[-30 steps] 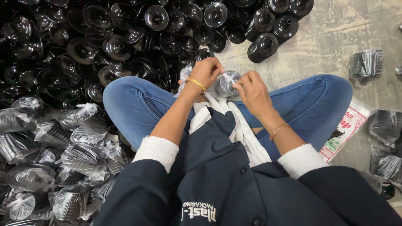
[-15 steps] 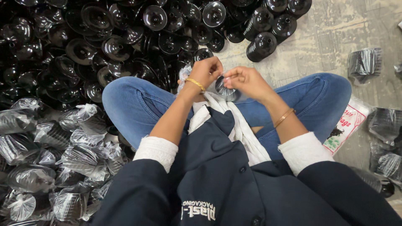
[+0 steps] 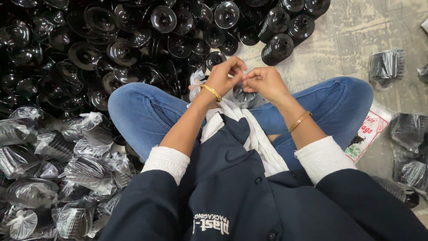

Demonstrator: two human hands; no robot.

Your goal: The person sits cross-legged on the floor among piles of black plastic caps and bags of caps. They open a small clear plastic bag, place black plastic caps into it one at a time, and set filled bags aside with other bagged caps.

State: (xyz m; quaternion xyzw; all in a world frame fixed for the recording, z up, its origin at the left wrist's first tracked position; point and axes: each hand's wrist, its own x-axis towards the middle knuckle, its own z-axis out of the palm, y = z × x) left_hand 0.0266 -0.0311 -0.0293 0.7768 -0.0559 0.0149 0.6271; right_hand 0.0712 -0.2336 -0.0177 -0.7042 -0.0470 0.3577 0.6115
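I sit cross-legged on the floor in blue jeans and a dark jacket. My left hand and my right hand meet just above my lap, fingertips pinched together on the clear plastic neck of a bagged stack of black plastic discs. The stack rests between my knees, mostly hidden under my hands. Crumpled clear bag film shows beside my left wrist. Both wrists wear a gold bangle.
A big heap of loose black plastic discs fills the floor ahead and to the left. Several bagged stacks lie at my left side, and more bagged stacks at the right. A printed white sack lies under my right knee.
My right hand has come off the top of the bagged stack and moved up to meet my left hand; both now pinch the bag's neck together.
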